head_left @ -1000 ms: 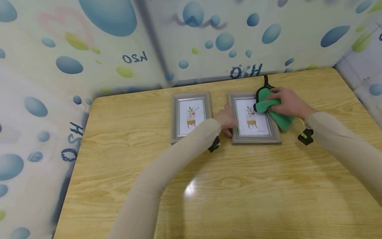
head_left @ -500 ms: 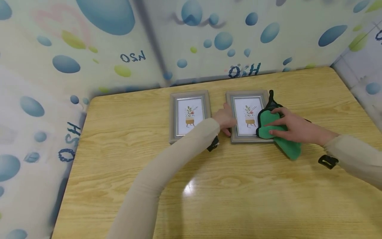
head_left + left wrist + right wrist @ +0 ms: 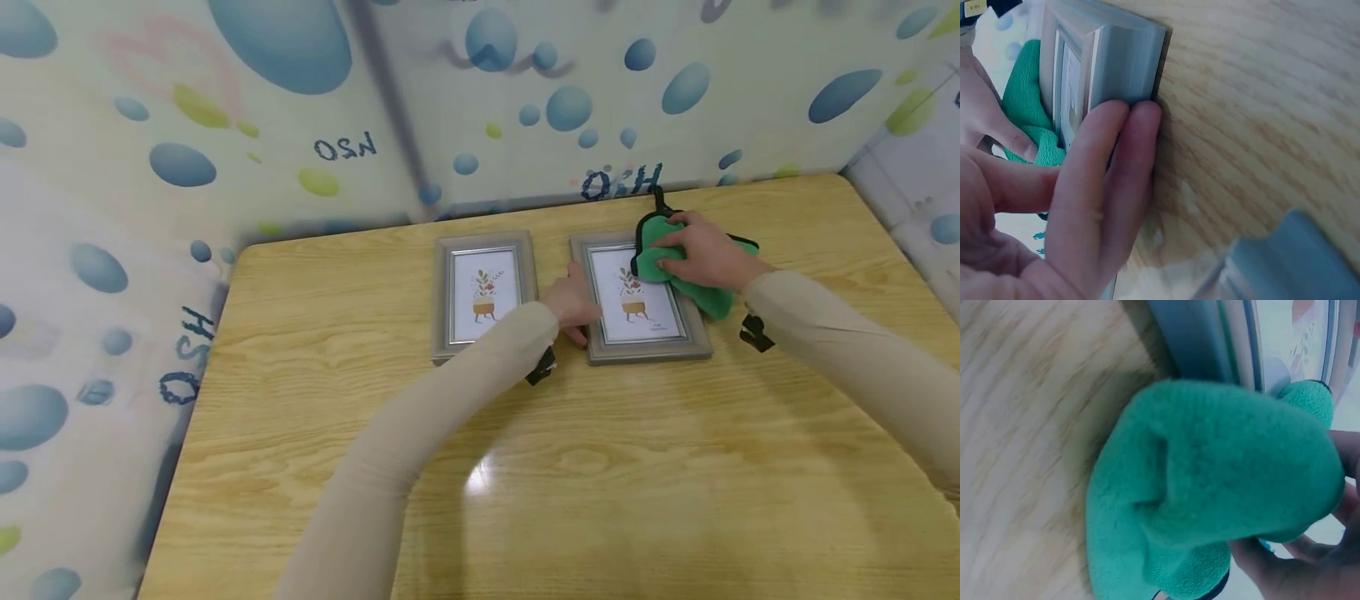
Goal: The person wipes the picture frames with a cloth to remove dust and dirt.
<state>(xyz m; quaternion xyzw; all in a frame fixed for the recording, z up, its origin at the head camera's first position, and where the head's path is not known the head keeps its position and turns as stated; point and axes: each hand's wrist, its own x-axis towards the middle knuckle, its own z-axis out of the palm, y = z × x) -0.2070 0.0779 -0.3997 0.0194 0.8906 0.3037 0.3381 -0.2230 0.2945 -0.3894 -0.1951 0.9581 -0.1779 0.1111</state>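
Two grey picture frames lie flat side by side, each around a potted-plant print. My left hand (image 3: 572,300) rests against the near left side of the right picture frame (image 3: 648,354); in the left wrist view its fingers (image 3: 1079,181) press along that frame's side. My right hand (image 3: 708,250) grips a green cloth (image 3: 660,237) with black edging and a black loop, bunched over the upper right of the same frame's glass. In the right wrist view the cloth (image 3: 1229,462) folds over the frame's edge and hangs to the table. My left forearm partly covers the left picture frame (image 3: 442,292).
The wooden table (image 3: 315,375) meets a patterned wall (image 3: 420,92) with blue and green spots behind the frames. Black straps with small mounts hang at both wrists.
My right hand slid the cloth down the frame's right side by half a second ago, and is now back up at its upper right corner. The left hand stays in place.
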